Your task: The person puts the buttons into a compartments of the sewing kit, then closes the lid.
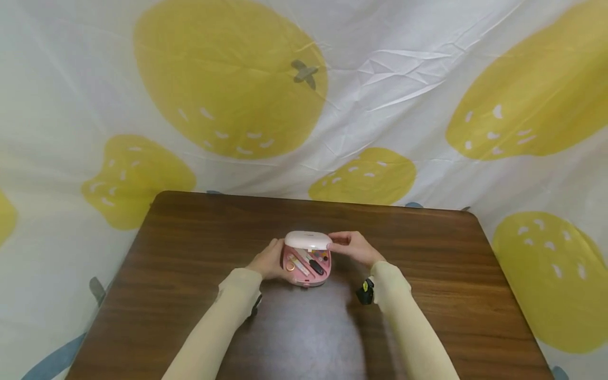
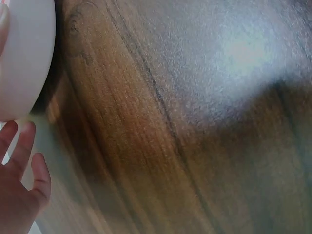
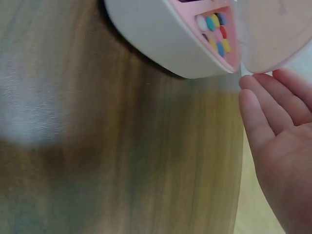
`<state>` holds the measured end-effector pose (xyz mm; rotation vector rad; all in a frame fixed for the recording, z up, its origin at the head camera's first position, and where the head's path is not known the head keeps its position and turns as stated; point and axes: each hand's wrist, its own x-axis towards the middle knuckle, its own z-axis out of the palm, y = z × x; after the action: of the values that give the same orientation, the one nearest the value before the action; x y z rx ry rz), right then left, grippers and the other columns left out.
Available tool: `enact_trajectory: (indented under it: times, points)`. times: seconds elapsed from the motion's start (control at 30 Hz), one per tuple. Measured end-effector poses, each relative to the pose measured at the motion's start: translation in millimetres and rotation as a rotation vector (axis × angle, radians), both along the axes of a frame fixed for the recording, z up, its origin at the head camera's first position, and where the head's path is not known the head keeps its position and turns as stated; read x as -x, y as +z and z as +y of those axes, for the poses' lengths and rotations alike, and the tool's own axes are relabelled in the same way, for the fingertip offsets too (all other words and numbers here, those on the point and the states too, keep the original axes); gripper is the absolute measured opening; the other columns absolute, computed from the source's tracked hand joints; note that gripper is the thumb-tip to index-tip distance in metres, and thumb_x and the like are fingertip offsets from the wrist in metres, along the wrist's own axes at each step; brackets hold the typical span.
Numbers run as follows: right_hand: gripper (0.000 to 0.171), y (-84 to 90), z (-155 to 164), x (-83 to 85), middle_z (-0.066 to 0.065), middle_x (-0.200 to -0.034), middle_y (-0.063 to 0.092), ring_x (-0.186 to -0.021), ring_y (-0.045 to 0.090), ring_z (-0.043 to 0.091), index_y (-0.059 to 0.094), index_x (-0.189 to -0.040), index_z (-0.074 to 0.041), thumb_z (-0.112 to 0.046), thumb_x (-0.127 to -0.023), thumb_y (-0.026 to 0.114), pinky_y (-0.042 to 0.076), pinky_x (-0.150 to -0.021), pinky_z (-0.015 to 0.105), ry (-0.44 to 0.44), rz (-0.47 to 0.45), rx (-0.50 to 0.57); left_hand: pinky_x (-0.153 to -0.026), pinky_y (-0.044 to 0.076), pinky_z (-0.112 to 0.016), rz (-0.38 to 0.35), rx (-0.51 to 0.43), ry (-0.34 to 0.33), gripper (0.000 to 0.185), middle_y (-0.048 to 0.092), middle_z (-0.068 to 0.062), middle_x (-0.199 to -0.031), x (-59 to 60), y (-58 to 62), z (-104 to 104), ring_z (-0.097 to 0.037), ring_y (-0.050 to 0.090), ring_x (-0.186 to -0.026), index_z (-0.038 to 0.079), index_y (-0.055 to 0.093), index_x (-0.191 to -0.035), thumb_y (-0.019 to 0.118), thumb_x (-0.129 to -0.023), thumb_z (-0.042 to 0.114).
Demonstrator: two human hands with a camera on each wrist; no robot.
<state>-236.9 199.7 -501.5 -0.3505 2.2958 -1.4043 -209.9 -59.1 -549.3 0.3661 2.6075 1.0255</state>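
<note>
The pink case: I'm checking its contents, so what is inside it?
Inside the open pink case lie slim tools, one black-handled, and a cluster of small coloured dots. The raised lid and both hands hide the rest.
</note>
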Motion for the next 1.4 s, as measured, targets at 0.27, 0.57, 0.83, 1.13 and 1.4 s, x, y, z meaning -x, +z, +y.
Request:
enact_trajectory:
  times: [0.27,0.57,0.83,1.13,1.4]
  points:
    - [0.058,-10.9,1,-13.9,0.022,-0.120,0.055,-0.111,0.054,0.031,0.051,-0.123,0.007,-0.018,-0.075,0.074,0.043,-0.091,0.039,0.017,0.036,0.063,-0.100,0.033,-0.042,0.023,-0.102,-0.013,0.110,0.041,-0.011,-0.127,-1.5,-8.3,-2,-0.026,0.041,-0.119,0.006,0.032,-0.137,0.088,-0.048,0.038]
    - [0.069,-20.6,-2,-26.9,0.022,-0.130,0.047,-0.120,0.045,0.033,0.046,-0.127,0.008,-0.013,-0.070,0.078,0.036,-0.097,0.042,0.021,0.101,0.045,-0.101,0.031,-0.045,0.010,-0.039,-0.022,0.119,0.034,-0.013,-0.139,-1.9,-6.9,-3,-0.027,0.037,-0.126,0.007,0.022,-0.142,0.087,-0.048,0.041]
    - [0.078,-26.2,-4,-35.8,0.021,-0.135,0.040,-0.122,0.042,0.033,0.042,-0.130,0.008,-0.014,-0.066,0.080,0.035,-0.098,0.041,0.018,0.178,-0.001,-0.102,0.028,-0.050,0.014,-0.029,-0.072,0.122,0.031,-0.013,-0.143,-1.9,-11.2,-7,-0.028,0.030,-0.131,0.010,0.019,-0.143,0.085,-0.047,0.046]
    - [0.080,-32.5,-6,-40.3,0.020,-0.134,0.042,-0.119,0.046,0.033,0.044,-0.129,0.007,-0.018,-0.063,0.082,0.039,-0.094,0.041,-0.002,0.262,-0.068,-0.100,0.028,-0.053,-0.008,-0.017,-0.057,0.120,0.030,-0.011,-0.144,-1.7,-7.4,-6,-0.027,0.031,-0.130,0.014,0.018,-0.144,0.081,-0.050,0.054]
    - [0.081,-34.5,-6,-40.6,0.020,-0.134,0.043,-0.116,0.048,0.033,0.045,-0.129,0.006,-0.018,-0.062,0.082,0.041,-0.093,0.039,-0.019,0.281,-0.081,-0.099,0.029,-0.054,0.003,0.026,-0.053,0.121,0.032,-0.009,-0.143,0.5,-4.9,-4,-0.026,0.034,-0.129,0.017,0.019,-0.145,0.077,-0.049,0.064]
